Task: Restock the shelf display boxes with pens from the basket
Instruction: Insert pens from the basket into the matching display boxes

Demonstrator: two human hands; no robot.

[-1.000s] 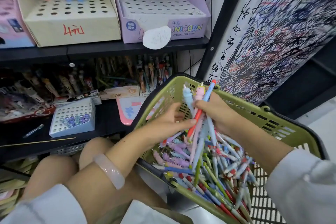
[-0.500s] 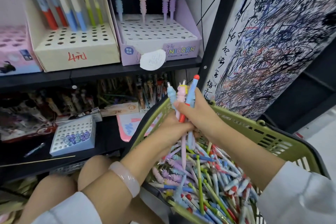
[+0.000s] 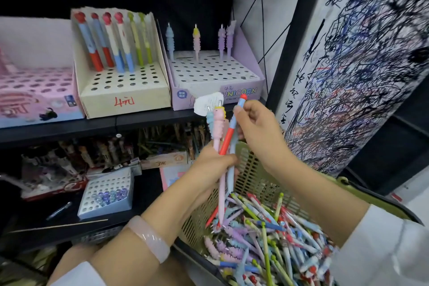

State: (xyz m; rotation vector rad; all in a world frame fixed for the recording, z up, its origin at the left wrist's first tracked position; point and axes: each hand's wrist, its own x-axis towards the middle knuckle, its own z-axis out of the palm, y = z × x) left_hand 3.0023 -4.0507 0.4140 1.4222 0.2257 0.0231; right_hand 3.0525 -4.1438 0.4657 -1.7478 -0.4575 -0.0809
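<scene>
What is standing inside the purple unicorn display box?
Four ridged pens stand along the back row of the unicorn box; the other holes look empty. Inside the box below the holes is hidden.

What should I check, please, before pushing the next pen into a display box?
1. Left hand grips the held bunch of pens: ok.
2. Right hand pinches the red-and-blue pen with the red cap: ok.
3. Cream cardboard display box already holds matching red-capped pens: ok.
4. Free holes in that box's front rows: ok.
5. Lilac unicorn display box has free holes for the ridged pens: ok.
6. Pen tip pointing down: cannot tell.
</scene>
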